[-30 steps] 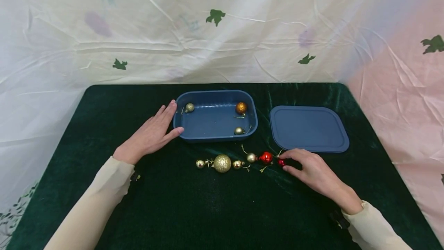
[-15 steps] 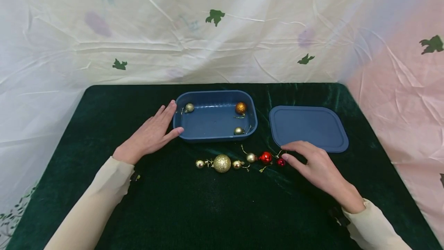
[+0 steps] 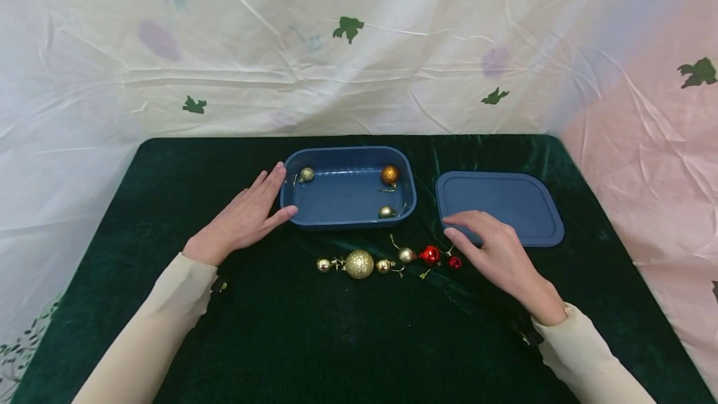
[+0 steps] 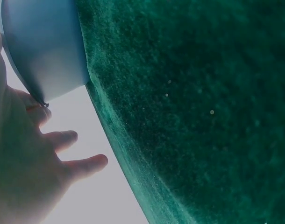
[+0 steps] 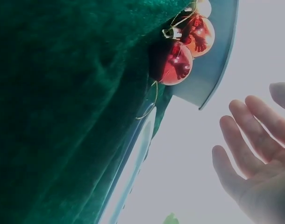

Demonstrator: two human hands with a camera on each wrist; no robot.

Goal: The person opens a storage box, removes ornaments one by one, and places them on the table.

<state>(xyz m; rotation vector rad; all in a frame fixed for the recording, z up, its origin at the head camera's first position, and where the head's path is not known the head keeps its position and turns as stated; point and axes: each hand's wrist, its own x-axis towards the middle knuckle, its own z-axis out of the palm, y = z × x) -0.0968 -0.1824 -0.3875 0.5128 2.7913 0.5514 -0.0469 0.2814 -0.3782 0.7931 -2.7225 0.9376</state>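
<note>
Right hand (image 3: 498,253) has come off the small red ball (image 3: 455,262). A second ago its fingers were at that ball; half a second ago they were just clear of it. Now the hand is up and further from the wearer, over the near left corner of the blue lid (image 3: 521,204). The ball has stayed put at the right end of a row on the green-covered counter (image 3: 336,341), beside the larger red ball (image 3: 429,254). Reading: ball let go, this placing likely done, right hand free for another piece.

Rest of row, going left: pale gold ball (image 3: 406,255), small gold ball (image 3: 383,265), big glitter ball (image 3: 359,265), shiny gold ball (image 3: 323,265). Three more in the blue box (image 3: 348,225): glittery one far left, orange one far right, matt gold one near right. None has shifted visibly.

Pose: right forearm slants in from the near right, palm down, thumb and forefinger leading with a gap between. Right wrist view shows the fingers (image 5: 240,145) loosely spread, holding nothing. Whether they touch the lid, cannot tell. Left hand (image 3: 241,220) unmoved, flat against the box's left end, fingers extended, thumb at the near left corner.
</note>
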